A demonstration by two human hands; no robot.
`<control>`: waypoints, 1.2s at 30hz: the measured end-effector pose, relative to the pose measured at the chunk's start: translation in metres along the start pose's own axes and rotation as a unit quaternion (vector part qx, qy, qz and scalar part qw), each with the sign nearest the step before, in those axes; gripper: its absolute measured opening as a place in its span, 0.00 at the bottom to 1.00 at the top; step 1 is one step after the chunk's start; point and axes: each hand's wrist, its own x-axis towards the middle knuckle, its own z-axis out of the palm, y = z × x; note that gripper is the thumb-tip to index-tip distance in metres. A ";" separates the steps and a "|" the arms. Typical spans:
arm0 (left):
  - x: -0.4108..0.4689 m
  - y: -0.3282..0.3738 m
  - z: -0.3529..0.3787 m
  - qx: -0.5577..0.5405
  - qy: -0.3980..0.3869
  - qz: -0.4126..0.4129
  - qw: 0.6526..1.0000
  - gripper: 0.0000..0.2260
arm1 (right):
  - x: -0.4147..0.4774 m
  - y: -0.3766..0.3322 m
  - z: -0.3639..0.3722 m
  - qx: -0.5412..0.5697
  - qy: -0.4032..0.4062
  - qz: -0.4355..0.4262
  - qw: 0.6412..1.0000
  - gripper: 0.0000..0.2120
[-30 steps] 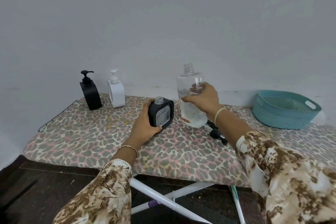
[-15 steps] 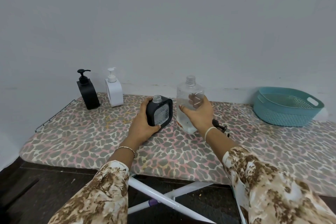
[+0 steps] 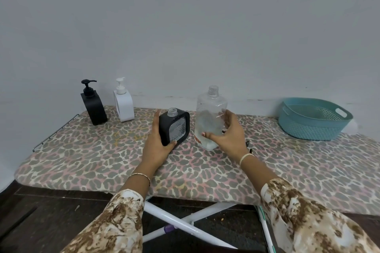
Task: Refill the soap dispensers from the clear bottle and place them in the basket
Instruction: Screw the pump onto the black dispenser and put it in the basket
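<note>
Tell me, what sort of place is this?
Probably a room in a home, not a workshop: a leopard-print ironing board serves as the table against a bare wall, with a white soap dispenser and a teal plastic basket on it.

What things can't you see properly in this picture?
Head view, the only one:
- Black part by the right wrist: mostly hidden behind the right hand.
- Basket bottom: partly hidden by its near wall.
- Clear bottle label: too small, with the thumb over it.
- Open black dispenser fill level: the patterned window blurs it, and the left hand covers one side.
</note>
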 end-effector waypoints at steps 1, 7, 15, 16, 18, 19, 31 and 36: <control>-0.002 -0.001 0.001 0.005 0.007 0.002 1.000 0.49 | -0.005 0.002 -0.006 -0.041 -0.001 -0.024 0.999 0.48; -0.010 0.001 0.003 0.036 0.024 0.005 0.999 0.48 | -0.030 0.029 -0.032 -0.132 0.066 -0.032 0.989 0.41; -0.013 0.001 0.001 0.038 0.008 -0.018 0.999 0.46 | -0.044 0.055 -0.033 -0.276 0.085 0.025 0.957 0.27; -0.014 0.001 0.001 0.035 0.006 -0.017 0.999 0.46 | -0.044 0.056 -0.033 -0.286 0.084 0.032 0.954 0.25; -0.016 0.000 0.000 0.031 0.003 -0.018 0.999 0.45 | -0.043 0.057 -0.033 -0.302 0.081 0.042 0.949 0.23; -0.017 -0.001 0.000 0.028 0.003 -0.017 0.999 0.45 | -0.043 0.057 -0.033 -0.307 0.080 0.046 0.947 0.22; -0.022 -0.004 0.001 -0.005 0.012 -0.006 1.000 0.47 | -0.052 0.050 -0.038 -0.136 0.151 0.055 0.978 0.15; -0.023 -0.006 0.002 -0.011 0.013 -0.006 1.000 0.46 | -0.056 0.044 -0.042 -0.059 0.156 0.072 0.983 0.13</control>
